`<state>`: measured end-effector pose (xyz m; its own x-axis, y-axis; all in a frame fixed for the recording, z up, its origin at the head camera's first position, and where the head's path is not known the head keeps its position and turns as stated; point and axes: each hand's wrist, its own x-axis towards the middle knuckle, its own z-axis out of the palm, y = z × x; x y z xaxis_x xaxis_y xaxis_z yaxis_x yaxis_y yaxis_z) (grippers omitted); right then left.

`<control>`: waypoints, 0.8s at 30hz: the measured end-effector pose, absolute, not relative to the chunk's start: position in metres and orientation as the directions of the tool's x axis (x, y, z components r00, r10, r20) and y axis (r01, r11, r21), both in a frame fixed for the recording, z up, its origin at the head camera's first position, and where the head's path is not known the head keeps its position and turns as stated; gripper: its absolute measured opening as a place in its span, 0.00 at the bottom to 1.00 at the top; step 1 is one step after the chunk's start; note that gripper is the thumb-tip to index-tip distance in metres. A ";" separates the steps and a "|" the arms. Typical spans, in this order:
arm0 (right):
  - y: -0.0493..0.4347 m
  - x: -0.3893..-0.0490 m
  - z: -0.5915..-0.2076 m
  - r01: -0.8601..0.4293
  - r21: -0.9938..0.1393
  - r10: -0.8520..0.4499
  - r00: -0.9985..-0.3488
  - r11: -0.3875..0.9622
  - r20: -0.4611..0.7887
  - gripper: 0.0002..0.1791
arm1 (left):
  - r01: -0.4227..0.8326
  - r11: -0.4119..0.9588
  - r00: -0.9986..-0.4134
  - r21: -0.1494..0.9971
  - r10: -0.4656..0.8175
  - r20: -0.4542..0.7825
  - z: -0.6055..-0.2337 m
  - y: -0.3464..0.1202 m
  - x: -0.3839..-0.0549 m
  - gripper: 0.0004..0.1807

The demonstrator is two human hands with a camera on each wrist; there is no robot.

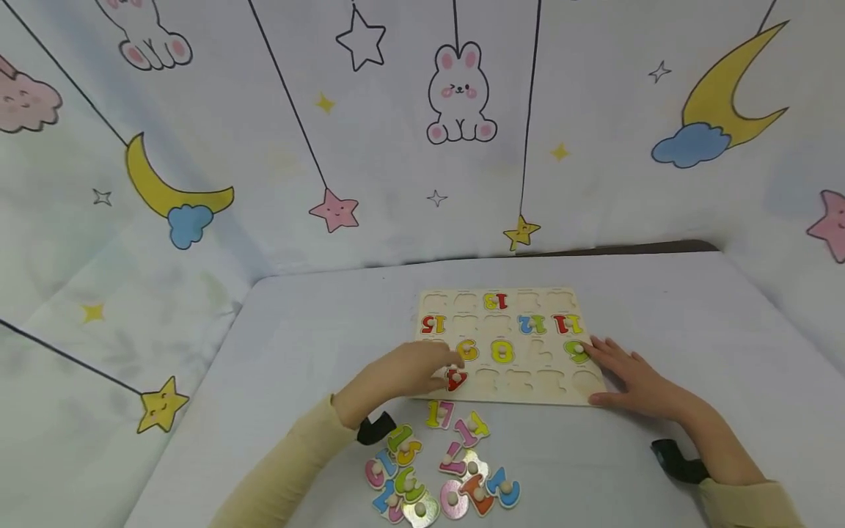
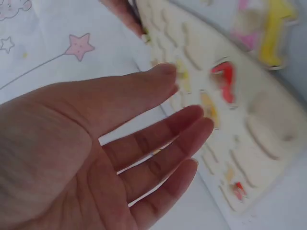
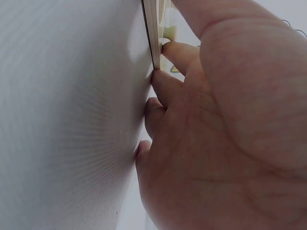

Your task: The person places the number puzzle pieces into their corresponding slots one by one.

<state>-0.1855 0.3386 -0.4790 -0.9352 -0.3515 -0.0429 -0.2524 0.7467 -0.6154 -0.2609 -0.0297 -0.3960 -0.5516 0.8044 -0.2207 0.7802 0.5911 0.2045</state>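
Observation:
A wooden number puzzle board [image 1: 544,396] lies on the table with several number pieces in its recesses. Above the board's front left part is my left hand [image 1: 412,369], beside the red 4 [image 1: 455,378]. In the left wrist view this hand [image 2: 120,143] holds nothing, its fingers spread and a little bent, thumb apart. At the board's right edge rests my right hand [image 1: 643,385], fingers extended, near a green number piece [image 1: 576,352]. The right wrist view shows the right hand's fingers [image 3: 165,88] against the board's side [image 3: 152,33] and the table.
Loose number pieces with round knobs lie in front of the board, among them a 17 [image 1: 440,414], an orange piece [image 1: 477,493] and a blue piece [image 1: 504,489]. A white cloth wall [image 1: 396,161] printed with rabbits, moons and stars stands behind the white table [image 1: 317,315].

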 end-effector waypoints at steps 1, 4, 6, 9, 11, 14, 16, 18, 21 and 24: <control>0.339 -0.185 -0.479 -0.253 -0.615 -0.351 -0.935 0.747 -0.042 0.48 | 0.789 0.581 -0.540 0.200 0.810 -0.228 -0.397 -0.035 -0.256 0.17; 0.341 -0.184 -0.478 -0.248 -0.621 -0.348 -0.937 0.743 -0.042 0.48 | 0.818 0.550 -0.502 0.171 0.826 -0.256 -0.406 -0.045 -0.246 0.17; 0.342 -0.183 -0.479 -0.246 -0.626 -0.346 -0.937 0.740 -0.040 0.48 | 0.833 0.530 -0.480 0.160 0.836 -0.267 -0.412 -0.048 -0.244 0.18; 0.342 -0.182 -0.481 -0.243 -0.633 -0.341 -0.939 0.735 -0.037 0.48 | 0.875 0.472 -0.432 0.113 0.863 -0.262 -0.417 -0.049 -0.243 0.22; 0.342 -0.182 -0.482 -0.243 -0.636 -0.341 -0.939 0.732 -0.034 0.47 | 0.898 0.435 -0.406 0.069 0.877 -0.256 -0.420 -0.047 -0.244 0.22; 0.341 -0.182 -0.485 -0.254 -0.636 -0.350 -0.936 0.728 -0.026 0.47 | 0.929 0.367 -0.366 -0.043 0.896 -0.250 -0.426 -0.045 -0.243 0.20; 0.341 -0.183 -0.486 -0.262 -0.630 -0.355 -0.935 0.731 -0.023 0.47 | 0.941 0.309 -0.334 -0.134 0.910 -0.244 -0.429 -0.042 -0.242 0.17; 0.340 -0.183 -0.485 -0.267 -0.624 -0.357 -0.934 0.734 -0.020 0.47 | 0.943 0.242 -0.296 -0.229 0.924 -0.241 -0.430 -0.040 -0.240 0.16; 0.340 -0.184 -0.483 -0.271 -0.619 -0.359 -0.933 0.737 -0.019 0.47 | 0.927 0.148 -0.242 -0.344 0.938 -0.249 -0.431 -0.035 -0.236 0.17; 0.339 -0.183 -0.481 -0.272 -0.620 -0.359 -0.933 0.736 -0.016 0.47 | 0.901 0.087 -0.220 -0.425 0.936 -0.275 -0.430 -0.031 -0.233 0.17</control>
<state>-0.1835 0.3392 -0.4812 -0.9331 -0.3591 -0.0164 -0.2723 0.7359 -0.6199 -0.2325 -0.0311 -0.4296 -0.2202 0.9360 -0.2746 0.9008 0.0871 -0.4254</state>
